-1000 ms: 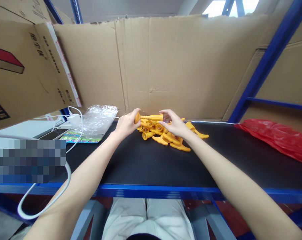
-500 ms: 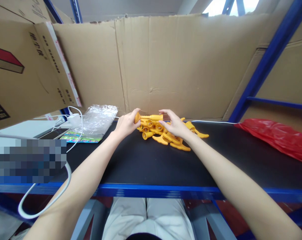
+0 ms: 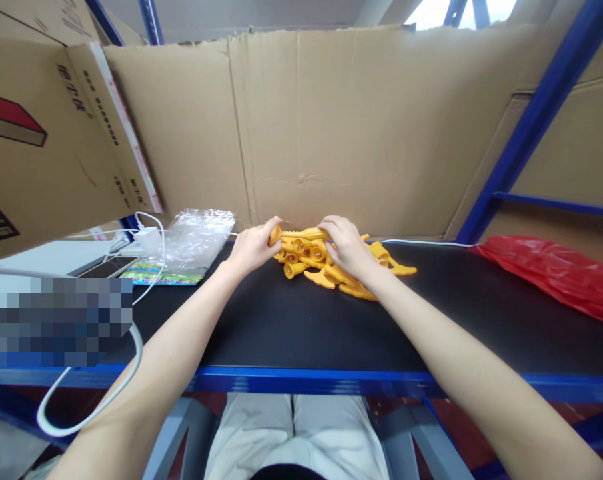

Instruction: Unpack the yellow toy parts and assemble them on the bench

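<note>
Left hand (image 3: pixel 251 248) pinches one end of the yellow ribbed tube (image 3: pixel 301 234) held just above the pile of yellow plastic parts (image 3: pixel 331 270) on the black shelf mat (image 3: pixel 291 327), right hand (image 3: pixel 345 245) closing fingers over its other end; best to keep the tube level, grip the ends only, and clear the pile.

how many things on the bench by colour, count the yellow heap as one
yellow: 2, the yellow part held by the left hand and right hand, and the heap of yellow parts
red: 1, the red bag
clear: 1, the clear plastic bag
white: 1, the white charger and cable
total: 5
</note>
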A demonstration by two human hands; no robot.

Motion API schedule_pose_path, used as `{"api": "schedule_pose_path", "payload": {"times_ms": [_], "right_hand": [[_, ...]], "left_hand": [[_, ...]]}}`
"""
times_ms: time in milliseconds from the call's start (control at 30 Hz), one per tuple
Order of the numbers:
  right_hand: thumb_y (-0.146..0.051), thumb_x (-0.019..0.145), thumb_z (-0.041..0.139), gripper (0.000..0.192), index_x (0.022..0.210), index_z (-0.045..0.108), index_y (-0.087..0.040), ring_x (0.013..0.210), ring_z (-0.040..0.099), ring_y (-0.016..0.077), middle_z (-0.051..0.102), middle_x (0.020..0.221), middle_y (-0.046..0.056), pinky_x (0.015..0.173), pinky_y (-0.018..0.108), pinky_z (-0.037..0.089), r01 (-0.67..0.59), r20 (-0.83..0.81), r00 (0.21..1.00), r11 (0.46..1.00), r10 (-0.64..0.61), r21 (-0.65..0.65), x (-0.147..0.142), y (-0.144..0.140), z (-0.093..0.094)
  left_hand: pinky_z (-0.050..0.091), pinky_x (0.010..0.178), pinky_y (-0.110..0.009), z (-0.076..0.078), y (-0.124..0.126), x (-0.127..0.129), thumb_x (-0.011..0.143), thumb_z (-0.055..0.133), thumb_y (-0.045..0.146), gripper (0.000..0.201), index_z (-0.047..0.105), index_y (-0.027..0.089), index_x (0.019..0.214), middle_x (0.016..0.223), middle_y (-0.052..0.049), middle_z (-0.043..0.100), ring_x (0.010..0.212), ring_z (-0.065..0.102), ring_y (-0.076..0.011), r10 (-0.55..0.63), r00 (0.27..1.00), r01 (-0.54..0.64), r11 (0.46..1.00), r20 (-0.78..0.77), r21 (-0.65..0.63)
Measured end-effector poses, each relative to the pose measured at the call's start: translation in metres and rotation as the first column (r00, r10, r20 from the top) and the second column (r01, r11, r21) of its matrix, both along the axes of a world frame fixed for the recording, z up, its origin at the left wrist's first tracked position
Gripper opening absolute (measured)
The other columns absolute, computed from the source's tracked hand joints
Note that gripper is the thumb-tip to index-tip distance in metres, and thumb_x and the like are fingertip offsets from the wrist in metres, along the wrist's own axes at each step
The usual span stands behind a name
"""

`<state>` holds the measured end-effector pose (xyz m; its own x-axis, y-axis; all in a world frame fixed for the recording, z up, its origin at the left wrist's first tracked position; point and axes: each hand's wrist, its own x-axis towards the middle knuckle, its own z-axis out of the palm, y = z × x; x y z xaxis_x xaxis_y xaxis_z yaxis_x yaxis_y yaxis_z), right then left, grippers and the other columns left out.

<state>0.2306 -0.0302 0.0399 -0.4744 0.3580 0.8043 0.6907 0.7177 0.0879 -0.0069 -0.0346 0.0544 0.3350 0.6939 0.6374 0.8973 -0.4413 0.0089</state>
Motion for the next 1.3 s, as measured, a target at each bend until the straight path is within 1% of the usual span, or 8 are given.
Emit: {"api": "schedule_pose_path", "payload": {"times_ms": [167,300,400,633,767,867,1067,1300], "right_hand": [[-0.004,0.072,0.040,0.032,0.100,0.050,-0.018,0.102,0.047,0.0267,0.052,0.107,0.013,0.087,0.043,0.040,0.150,-0.110,0.983,0.989,-0.148,0.008,0.011,0.003,0.006],[-0.009,0.072,0.043,0.029,0.098,0.049,-0.019,0.095,0.049,0.0270,0.052,0.098,0.012,0.084,0.043,0.041,0.175,-0.200,0.962,0.982,-0.187,-0.074,0.021,0.010,0.005],[-0.009,0.072,0.043,0.029,0.099,0.049,-0.019,0.093,0.050,0.0266,0.053,0.096,0.011,0.083,0.043,0.041,0.144,-0.204,0.965,0.983,-0.165,-0.116,0.020,0.014,0.001],[-0.010,0.073,0.041,0.029,0.099,0.050,-0.020,0.094,0.051,0.0266,0.055,0.096,0.012,0.081,0.042,0.040,0.113,-0.157,0.978,0.981,-0.139,-0.159,0.014,0.012,-0.004],[-0.012,0.073,0.042,0.027,0.098,0.049,-0.019,0.094,0.050,0.0266,0.055,0.098,0.012,0.080,0.041,0.040,0.151,-0.105,0.980,0.977,-0.167,-0.148,0.014,0.009,-0.005],[-0.013,0.073,0.043,0.027,0.099,0.049,-0.019,0.095,0.050,0.0271,0.056,0.101,0.012,0.081,0.041,0.039,0.178,-0.068,0.980,0.973,-0.189,-0.145,0.014,0.008,-0.004],[-0.013,0.075,0.045,0.028,0.101,0.051,-0.021,0.098,0.051,0.0274,0.057,0.106,0.011,0.082,0.041,0.039,0.193,-0.035,0.979,0.970,-0.200,-0.144,0.012,0.006,-0.003],[-0.013,0.074,0.046,0.029,0.102,0.052,-0.021,0.099,0.051,0.0280,0.058,0.106,0.011,0.082,0.041,0.039,0.187,-0.035,0.980,0.971,-0.194,-0.147,0.013,0.007,-0.004]], "left_hand": [[0.046,0.069,-0.028,0.002,0.009,-0.013,0.082,0.049,0.030,0.035,0.053,0.023,0.116,0.095,-0.006,0.067,0.082,0.064,-0.0202,0.095,0.995,-0.095,0.995,0.008,-0.009],[0.046,0.074,-0.030,-0.004,0.027,-0.040,0.082,0.045,0.021,0.035,0.054,0.023,0.116,0.104,-0.008,0.065,0.090,0.062,-0.0218,0.205,0.977,-0.204,0.979,0.051,-0.028],[0.046,0.078,-0.031,-0.017,0.043,-0.064,0.080,0.041,0.012,0.035,0.059,0.022,0.109,0.111,-0.008,0.063,0.095,0.061,-0.0216,0.235,0.971,-0.230,0.968,0.041,-0.098],[0.050,0.077,-0.034,-0.054,0.070,-0.094,0.069,0.045,0.003,0.037,0.067,0.020,0.093,0.096,-0.008,0.069,0.087,0.064,-0.0220,0.190,0.979,-0.203,0.907,-0.069,-0.368],[0.044,0.095,-0.036,-0.055,0.071,-0.090,0.067,0.049,0.005,0.040,0.070,0.018,0.098,0.125,-0.010,0.058,0.112,0.055,-0.0248,0.157,0.979,-0.193,0.925,-0.131,-0.326],[0.045,0.093,-0.035,-0.045,0.065,-0.077,0.072,0.050,0.012,0.038,0.069,0.020,0.104,0.120,-0.011,0.061,0.109,0.057,-0.0245,0.195,0.964,-0.243,0.918,-0.178,-0.312],[0.050,0.080,-0.033,-0.027,0.041,-0.040,0.075,0.049,0.022,0.032,0.070,0.016,0.099,0.105,-0.016,0.067,0.096,0.064,-0.0274,0.292,0.910,-0.400,0.806,-0.295,-0.437],[0.049,0.082,-0.036,-0.041,0.045,-0.036,0.073,0.046,0.013,0.037,0.067,0.005,0.102,0.108,-0.023,0.064,0.100,0.062,-0.0316,0.259,0.886,-0.443,0.720,-0.384,-0.534]]}}
